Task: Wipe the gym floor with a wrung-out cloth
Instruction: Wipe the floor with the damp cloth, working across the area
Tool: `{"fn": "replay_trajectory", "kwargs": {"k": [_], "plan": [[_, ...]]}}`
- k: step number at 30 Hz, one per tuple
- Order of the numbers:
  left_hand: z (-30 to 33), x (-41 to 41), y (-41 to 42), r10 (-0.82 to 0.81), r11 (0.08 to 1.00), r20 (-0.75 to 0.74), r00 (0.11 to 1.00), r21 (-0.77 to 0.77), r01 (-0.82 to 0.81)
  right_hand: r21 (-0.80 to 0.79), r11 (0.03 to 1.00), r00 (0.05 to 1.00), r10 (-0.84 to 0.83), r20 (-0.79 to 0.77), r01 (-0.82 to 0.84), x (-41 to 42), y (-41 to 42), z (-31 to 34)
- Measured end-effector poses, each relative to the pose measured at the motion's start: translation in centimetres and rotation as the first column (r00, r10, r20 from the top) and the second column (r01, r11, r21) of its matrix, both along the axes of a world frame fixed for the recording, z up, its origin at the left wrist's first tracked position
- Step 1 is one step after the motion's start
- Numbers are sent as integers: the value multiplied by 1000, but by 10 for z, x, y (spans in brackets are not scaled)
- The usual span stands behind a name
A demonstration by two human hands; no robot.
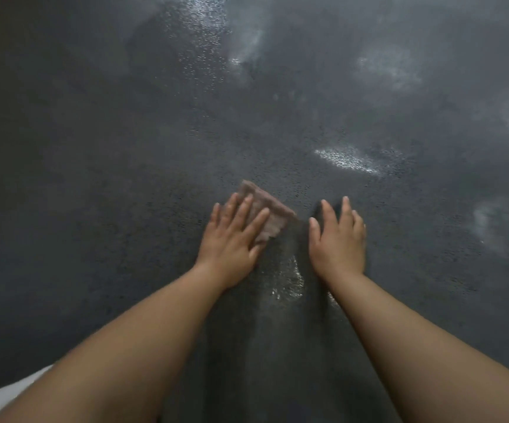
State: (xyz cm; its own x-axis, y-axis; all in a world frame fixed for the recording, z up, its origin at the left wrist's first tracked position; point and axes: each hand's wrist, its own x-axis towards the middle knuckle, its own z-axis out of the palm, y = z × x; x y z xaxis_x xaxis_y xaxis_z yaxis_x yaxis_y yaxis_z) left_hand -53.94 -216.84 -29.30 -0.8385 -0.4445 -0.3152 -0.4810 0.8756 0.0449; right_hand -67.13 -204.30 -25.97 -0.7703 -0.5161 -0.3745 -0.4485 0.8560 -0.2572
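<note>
Pinkish folded cloth (265, 210) under flat left hand (232, 242)

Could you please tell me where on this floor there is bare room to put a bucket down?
The dark speckled rubber floor lies bare left of the left hand and beyond the folded pinkish-brown cloth it presses. Bare floor also lies right of the right hand, which rests flat. Only the narrow wet strip between the hands is crowded.

Dark grey speckled floor (94, 148) fills the view, pebbled texture. Wet glossy patches (348, 160) catch light ahead and to the right. White strip (0, 395) at bottom-left corner, unidentifiable.
</note>
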Motion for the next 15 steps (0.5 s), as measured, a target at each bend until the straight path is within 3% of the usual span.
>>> {"fn": "replay_trajectory", "kwargs": {"k": [2, 5, 8, 9, 11, 13, 15], "plan": [[3, 16, -39, 266, 964, 74, 961, -40, -264, 10, 996, 996, 86, 19, -87, 4, -19, 1], [6, 33, -64, 624, 782, 29, 781, -16, -623, 24, 981, 981, 191, 23, -191, 1, -43, 2], [6, 20, -56, 748, 663, -44, 662, 7, -749, 28, 986, 987, 163, 9, -163, -15, -62, 2], [6, 11, -51, 736, 676, -53, 675, 11, -737, 30, 991, 991, 131, -1, -131, -22, -67, 1], [6, -12, -41, 591, 806, -31, 806, 8, -592, 22, 998, 998, 51, -31, -51, -38, -72, 0], [6, -44, -34, 307, 952, -22, 951, 10, -307, 4, 1000, 997, -22, -69, 23, -53, -73, -2], [5, -83, -33, 35, 999, -24, 999, 17, -35, -4, 997, 992, -71, -105, 71, -63, -73, -6]]}}
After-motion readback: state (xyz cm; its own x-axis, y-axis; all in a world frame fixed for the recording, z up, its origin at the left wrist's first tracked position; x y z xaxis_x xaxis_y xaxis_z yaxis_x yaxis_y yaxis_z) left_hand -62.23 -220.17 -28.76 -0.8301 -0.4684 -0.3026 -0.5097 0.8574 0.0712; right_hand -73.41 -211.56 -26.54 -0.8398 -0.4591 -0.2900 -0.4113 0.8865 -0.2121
